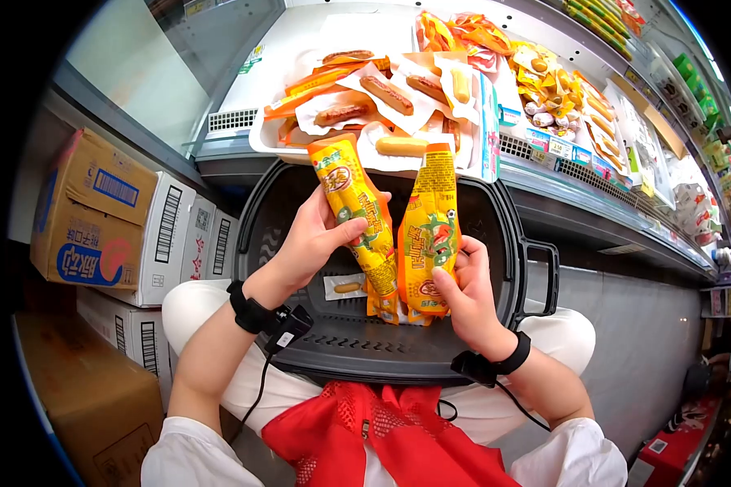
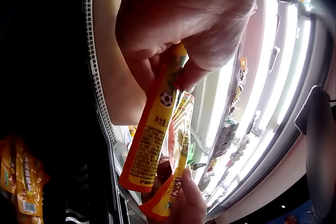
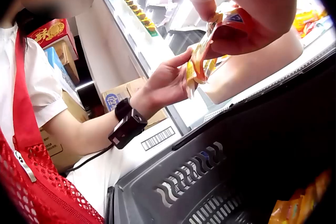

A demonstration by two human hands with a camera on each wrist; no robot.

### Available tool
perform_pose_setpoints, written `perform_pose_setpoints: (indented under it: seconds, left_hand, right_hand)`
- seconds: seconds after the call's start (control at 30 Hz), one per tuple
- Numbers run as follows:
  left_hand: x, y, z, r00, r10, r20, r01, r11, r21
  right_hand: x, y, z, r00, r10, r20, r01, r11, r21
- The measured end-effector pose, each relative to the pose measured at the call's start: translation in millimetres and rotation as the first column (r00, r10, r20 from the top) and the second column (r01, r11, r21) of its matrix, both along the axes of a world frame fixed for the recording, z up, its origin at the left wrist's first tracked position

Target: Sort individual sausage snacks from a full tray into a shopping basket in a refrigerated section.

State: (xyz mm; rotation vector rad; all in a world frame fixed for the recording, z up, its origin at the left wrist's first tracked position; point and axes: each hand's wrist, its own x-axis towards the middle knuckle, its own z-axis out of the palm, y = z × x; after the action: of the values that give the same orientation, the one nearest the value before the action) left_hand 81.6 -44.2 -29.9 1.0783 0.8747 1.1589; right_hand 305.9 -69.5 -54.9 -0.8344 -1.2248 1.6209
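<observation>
Above a black basket (image 1: 333, 333), each hand grips a yellow and orange sausage packet. My left hand (image 1: 321, 235) pinches the left packet (image 1: 357, 211) between thumb and fingers; in the left wrist view that hand (image 2: 184, 29) holds the packet (image 2: 152, 134) by one end. My right hand (image 1: 471, 296) holds the other packet (image 1: 432, 227) near its lower end, thumb on the front; the right wrist view shows the right hand (image 3: 241, 8) curled round it. More yellow packets (image 1: 386, 307) and a small white-wrapped sausage (image 1: 348, 286) lie in the basket, partly hidden.
A white tray (image 1: 288, 150) of sausages in wrappers stands on the chilled shelf (image 1: 536, 195) beyond the basket. More packaged food (image 1: 552, 89) lies to its right. Stacked cartons (image 1: 97, 211) stand at the left. The basket's handle (image 1: 551, 280) juts out right.
</observation>
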Motion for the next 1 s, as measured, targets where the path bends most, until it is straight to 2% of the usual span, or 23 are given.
perform_pose_setpoints:
  seconds: [0.03,0.13,0.23,0.27,0.33,0.4,0.47,0.57,0.6,0.63,0.67,0.73,0.8,0.87,0.9,0.93,1.0]
  left_hand:
    - [2.0,1.6,-2.1,0.998,-0.04,-0.038,0.041,0.999,0.014]
    - [8.4,4.3,-13.9,0.998,-0.059,-0.009,0.059,0.998,0.021]
    - [9.1,1.8,-15.0,0.998,-0.043,-0.043,0.041,0.998,-0.045]
    - [8.9,1.1,-16.3,0.997,-0.032,-0.064,0.029,0.998,-0.051]
    - [4.7,-0.3,-27.7,0.998,-0.049,-0.031,0.045,0.992,-0.117]
    - [4.3,-1.7,-30.7,0.998,-0.058,0.003,0.058,0.983,-0.176]
    - [11.6,-6.3,-26.8,0.95,-0.081,0.301,0.137,0.976,-0.172]
    - [14.8,-9.8,-12.3,0.904,-0.076,0.42,0.184,0.957,-0.224]
    - [14.8,-10.8,-10.7,0.87,-0.075,0.487,0.214,0.948,-0.235]
    - [14.6,-12.3,-12.0,0.84,-0.054,0.541,0.227,0.939,-0.258]
    - [12.9,-11.6,-19.5,0.8,-0.093,0.592,0.254,0.947,-0.194]
    - [8.1,-14.2,-26.5,0.637,-0.059,0.768,0.299,0.938,-0.176]
    - [3.1,-14.0,-33.2,0.685,-0.046,0.727,0.259,0.948,-0.184]
    - [6.0,-10.3,-29.9,0.712,-0.147,0.687,0.249,0.967,-0.051]
    - [6.7,-11.3,-27.6,0.662,-0.136,0.737,0.272,0.96,-0.067]
    - [5.2,-11.1,-24.1,0.681,-0.137,0.719,0.271,0.96,-0.074]
    - [6.3,-13.7,-20.9,0.705,-0.116,0.7,0.25,0.964,-0.092]
  right_hand:
    - [-0.9,-0.7,-1.1,1.0,0.004,0.003,-0.004,1.0,-0.008]
    - [-2.3,-3.1,-3.7,1.0,0.021,-0.016,-0.021,0.999,-0.025]
    - [-1.6,-7.0,-7.5,0.985,-0.011,0.171,-0.007,0.994,0.105]
    - [-0.4,-6.3,-9.2,0.985,-0.014,0.172,-0.003,0.995,0.099]
    - [1.3,-0.2,-12.6,0.922,-0.212,0.324,0.029,0.873,0.488]
    - [-1.5,4.3,-11.5,0.931,-0.293,0.22,0.136,0.834,0.535]
    - [-3.7,4.9,-7.0,0.933,-0.314,0.175,0.199,0.856,0.477]
    - [-4.4,7.7,-9.5,0.917,-0.325,0.23,0.147,0.813,0.563]
    - [-2.5,10.4,-11.9,0.884,-0.355,0.305,0.092,0.77,0.631]
    - [-3.0,9.3,-12.4,0.886,-0.351,0.302,0.076,0.753,0.653]
    - [-4.7,8.7,-10.9,0.888,-0.35,0.298,0.065,0.736,0.674]
    - [-5.4,12.0,-13.1,0.871,-0.387,0.303,0.042,0.673,0.739]
    - [-2.6,20.7,-15.2,0.801,-0.498,0.331,-0.049,0.498,0.866]
    - [0.7,24.6,-9.9,0.765,-0.555,0.327,-0.132,0.362,0.923]
    - [2.9,26.9,-11.5,0.759,-0.556,0.339,-0.166,0.338,0.926]
    - [2.3,28.8,-11.5,0.756,-0.562,0.336,-0.157,0.343,0.926]
    - [3.1,32.5,-9.1,0.757,-0.58,0.301,-0.159,0.284,0.946]
